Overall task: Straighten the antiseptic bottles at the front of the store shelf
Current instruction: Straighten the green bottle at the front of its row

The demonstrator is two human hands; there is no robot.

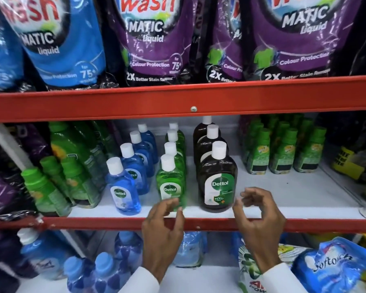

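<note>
Three rows of Dettol bottles with white caps stand on the white middle shelf. The front blue bottle leans slightly left. To its right stands the front green bottle, then the larger front brown bottle, upright with its label facing me. My left hand hovers at the shelf edge just below the green bottle, fingers apart and curled, holding nothing. My right hand is just right of the brown bottle's base, fingers apart, not touching it.
Green-capped bottles crowd the shelf's left and back right. Red shelf rails run above and below. Large detergent pouches fill the upper shelf. Blue bottles and a blue Softouch pouch sit below.
</note>
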